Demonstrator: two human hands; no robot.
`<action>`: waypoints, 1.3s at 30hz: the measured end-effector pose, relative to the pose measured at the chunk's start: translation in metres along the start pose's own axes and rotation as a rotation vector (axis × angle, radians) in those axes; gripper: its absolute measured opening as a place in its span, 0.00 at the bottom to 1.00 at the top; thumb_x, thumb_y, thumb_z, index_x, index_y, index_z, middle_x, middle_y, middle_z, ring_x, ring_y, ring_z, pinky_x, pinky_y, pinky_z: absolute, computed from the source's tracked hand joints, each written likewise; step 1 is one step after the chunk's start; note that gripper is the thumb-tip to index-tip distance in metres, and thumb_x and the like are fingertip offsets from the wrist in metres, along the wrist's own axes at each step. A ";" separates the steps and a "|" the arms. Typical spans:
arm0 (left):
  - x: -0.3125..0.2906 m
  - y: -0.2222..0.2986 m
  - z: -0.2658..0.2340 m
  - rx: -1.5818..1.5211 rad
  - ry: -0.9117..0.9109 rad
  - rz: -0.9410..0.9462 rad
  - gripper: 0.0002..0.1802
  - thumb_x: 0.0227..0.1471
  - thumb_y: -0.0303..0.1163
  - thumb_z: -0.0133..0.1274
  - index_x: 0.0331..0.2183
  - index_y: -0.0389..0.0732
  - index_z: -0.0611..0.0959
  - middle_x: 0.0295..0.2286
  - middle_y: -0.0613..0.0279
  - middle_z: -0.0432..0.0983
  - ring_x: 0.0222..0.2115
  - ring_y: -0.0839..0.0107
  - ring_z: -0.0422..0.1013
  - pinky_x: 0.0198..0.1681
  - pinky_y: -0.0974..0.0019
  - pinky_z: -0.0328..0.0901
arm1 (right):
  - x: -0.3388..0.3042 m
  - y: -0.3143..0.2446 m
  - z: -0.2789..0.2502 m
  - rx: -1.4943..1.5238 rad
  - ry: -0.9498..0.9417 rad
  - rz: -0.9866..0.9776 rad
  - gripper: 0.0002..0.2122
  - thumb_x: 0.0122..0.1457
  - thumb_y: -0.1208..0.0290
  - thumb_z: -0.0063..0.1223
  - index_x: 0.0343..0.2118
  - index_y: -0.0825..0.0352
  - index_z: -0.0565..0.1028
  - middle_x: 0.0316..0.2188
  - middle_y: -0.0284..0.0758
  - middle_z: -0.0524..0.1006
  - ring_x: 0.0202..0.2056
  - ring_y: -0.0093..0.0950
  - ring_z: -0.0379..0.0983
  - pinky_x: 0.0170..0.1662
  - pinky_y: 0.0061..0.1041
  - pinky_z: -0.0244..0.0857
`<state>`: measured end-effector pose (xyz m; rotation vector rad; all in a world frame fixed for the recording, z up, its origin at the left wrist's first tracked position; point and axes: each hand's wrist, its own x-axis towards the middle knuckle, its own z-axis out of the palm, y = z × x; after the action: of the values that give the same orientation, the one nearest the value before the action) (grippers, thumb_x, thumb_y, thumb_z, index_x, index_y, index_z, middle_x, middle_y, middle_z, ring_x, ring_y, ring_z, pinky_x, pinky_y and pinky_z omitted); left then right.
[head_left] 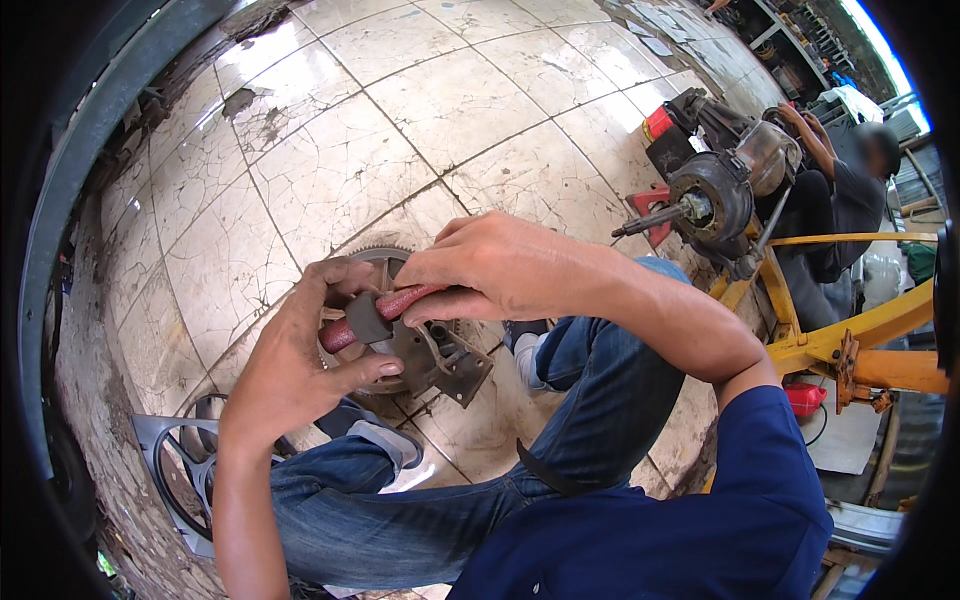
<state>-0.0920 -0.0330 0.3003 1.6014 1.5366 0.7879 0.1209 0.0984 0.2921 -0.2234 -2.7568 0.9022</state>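
Observation:
My left hand (pixel 285 365) holds a short dark grey metal sleeve (pixel 368 320) between thumb and fingers. Through its bore passes a rolled strip of rough red material, like sandpaper (pixel 338 336), sticking out at both ends. The strip's upper right end is pinched by my right hand (pixel 500 265). Below both hands, a round metal part with a toothed rim (pixel 385 252) lies on the tiled floor, partly hidden by my fingers. A flat metal bracket (pixel 466 378) shows at its lower right.
A grey plate with large round holes (pixel 172 455) lies by my left forearm. To the right stand an axle hub with a shaft (pixel 712 195) and a yellow metal frame (pixel 860 325). Another person (pixel 850 180) sits behind the hub, a hand on the assembly. Cracked tiles (pixel 400 130) stretch ahead.

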 end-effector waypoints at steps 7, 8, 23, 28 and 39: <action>-0.003 -0.021 -0.001 0.150 -0.057 -0.043 0.31 0.40 0.35 0.70 0.46 0.35 0.76 0.42 0.50 0.76 0.47 0.57 0.72 0.51 0.59 0.67 | 0.000 0.000 0.002 0.042 0.007 -0.014 0.13 0.57 0.63 0.60 0.41 0.65 0.78 0.30 0.38 0.80 0.32 0.42 0.77 0.39 0.35 0.72; -0.004 -0.019 0.000 0.100 -0.037 -0.028 0.31 0.40 0.34 0.70 0.45 0.34 0.76 0.41 0.50 0.76 0.47 0.57 0.72 0.50 0.59 0.67 | 0.000 0.000 0.001 0.021 0.009 -0.031 0.13 0.57 0.63 0.60 0.41 0.66 0.78 0.29 0.38 0.80 0.32 0.42 0.77 0.39 0.35 0.72; -0.001 0.004 0.001 0.123 0.012 0.044 0.26 0.45 0.36 0.67 0.43 0.32 0.78 0.40 0.48 0.76 0.44 0.54 0.72 0.48 0.56 0.67 | 0.000 -0.002 -0.001 0.012 -0.010 -0.014 0.12 0.58 0.63 0.59 0.40 0.65 0.78 0.30 0.38 0.80 0.33 0.42 0.77 0.37 0.35 0.72; -0.004 -0.008 -0.004 0.247 -0.070 0.080 0.26 0.45 0.36 0.67 0.44 0.33 0.78 0.40 0.46 0.77 0.44 0.52 0.73 0.48 0.57 0.67 | 0.000 -0.003 0.001 0.037 -0.013 -0.016 0.11 0.57 0.64 0.59 0.39 0.65 0.78 0.30 0.37 0.80 0.32 0.42 0.77 0.37 0.36 0.72; -0.002 -0.005 -0.007 0.061 -0.150 -0.033 0.26 0.49 0.38 0.65 0.46 0.33 0.77 0.40 0.47 0.78 0.43 0.54 0.74 0.49 0.57 0.67 | 0.001 -0.007 -0.002 0.079 -0.041 0.006 0.11 0.58 0.65 0.59 0.38 0.66 0.78 0.29 0.38 0.80 0.32 0.42 0.77 0.35 0.35 0.71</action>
<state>-0.1003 -0.0342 0.2996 1.6363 1.4877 0.5942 0.1201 0.0941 0.2985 -0.2014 -2.7518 1.0265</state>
